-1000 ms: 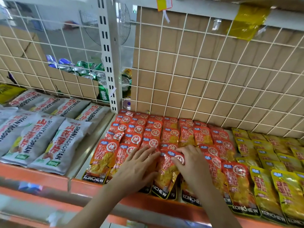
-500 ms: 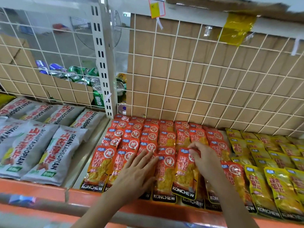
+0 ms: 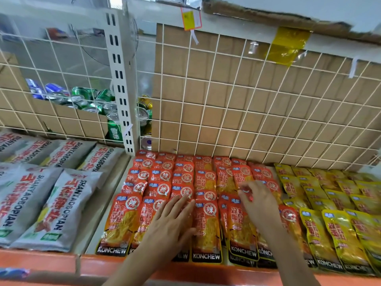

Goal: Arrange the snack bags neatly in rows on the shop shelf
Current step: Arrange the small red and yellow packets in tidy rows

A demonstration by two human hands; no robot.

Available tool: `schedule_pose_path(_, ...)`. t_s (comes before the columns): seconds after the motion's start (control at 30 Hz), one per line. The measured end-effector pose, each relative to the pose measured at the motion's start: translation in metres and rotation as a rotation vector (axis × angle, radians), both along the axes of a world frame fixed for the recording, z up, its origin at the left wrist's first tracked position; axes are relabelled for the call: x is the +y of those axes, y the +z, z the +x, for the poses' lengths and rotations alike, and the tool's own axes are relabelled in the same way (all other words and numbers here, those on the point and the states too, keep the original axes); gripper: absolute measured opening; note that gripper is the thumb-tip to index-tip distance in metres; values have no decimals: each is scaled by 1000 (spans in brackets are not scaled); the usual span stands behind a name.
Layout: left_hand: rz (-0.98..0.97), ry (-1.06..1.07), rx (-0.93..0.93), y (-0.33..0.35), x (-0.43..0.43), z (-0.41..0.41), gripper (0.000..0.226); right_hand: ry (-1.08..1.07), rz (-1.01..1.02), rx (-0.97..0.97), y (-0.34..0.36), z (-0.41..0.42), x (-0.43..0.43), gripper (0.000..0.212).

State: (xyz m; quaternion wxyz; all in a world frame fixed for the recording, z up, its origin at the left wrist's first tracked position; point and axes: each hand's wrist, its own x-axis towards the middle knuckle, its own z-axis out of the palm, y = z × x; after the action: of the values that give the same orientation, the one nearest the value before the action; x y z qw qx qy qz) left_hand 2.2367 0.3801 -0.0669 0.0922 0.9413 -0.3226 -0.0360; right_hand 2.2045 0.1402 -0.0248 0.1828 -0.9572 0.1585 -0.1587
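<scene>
Red snack bags (image 3: 160,176) are dead centre on the shelf (image 3: 109,213), shingled in columns running from the orange lip (image 3: 206,273) at 6 o'clock back to the wire grid (image 3: 247,120) at 12. The columns on the 9 o'clock side look square and even, so that part reads as done. Toward 3 o'clock it's messier: front bags sit askew, one overlapping another, and that's the work left, by my read. The left hand (image 3: 169,223) lies flat with straight fingers, pressing down on the front bags of a middle column. The right hand (image 3: 259,203) is over the untidy columns with fingers bent onto a bag top, but it's blurred and I cannot tell whether it pinches or only touches. Room is tight! Yellow bags (image 3: 334,203) crowd right against the red block at 3 o'clock. At 9 o'clock a bare strip of shelf keeps the grey bags (image 3: 51,203) apart, which leaves some slack for shifting sideways. The lip and the grid close off both ends.
</scene>
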Motion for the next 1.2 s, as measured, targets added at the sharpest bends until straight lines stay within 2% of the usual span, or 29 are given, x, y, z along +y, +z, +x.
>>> schedule_pose_path(0.1, -174, -15, -15, 6, -2, 10, 84, 40, 8, 53, 1, 18, 3, 22)
schedule_pose_path(0.23, -144, 5, -13, 17, -11, 34, 108, 105, 9, 142, 5, 51, 6, 21)
schedule_pose_path(0.27, -138, 19, -23, 21, -14, 41, 105, 121, -20, 165, 5, 59, 7, 22)
schedule_pose_path(0.37, -73, 60, 4, 22, -22, 64, 70, 156, -103, 248, 2, 80, 11, 29)
schedule_pose_path(0.4, -41, 58, 39, 22, -24, 70, 64, 165, -109, 271, 1, 86, 12, 31)
schedule_pose_path(0.47, 9, 24, 59, 18, -25, 81, 72, 170, -112, 301, 0, 95, 12, 33)
schedule_pose_path(0.57, 26, -32, 33, 9, -26, 88, 101, 171, -112, 347, 0, 106, 11, 34)
schedule_pose_path(0.6, 29, -35, 28, 7, -26, 89, 103, 171, -106, 352, 0, 110, 10, 32)
schedule_pose_path(0.9, -24, -15, 31, 5, -26, 88, 94, 153, 102, 218, 1, 132, 10, 10)
schedule_pose_path(1.2, -28, -25, 25, 2, -26, 90, 88, 157, 23, 265, -8, 146, 8, 14)
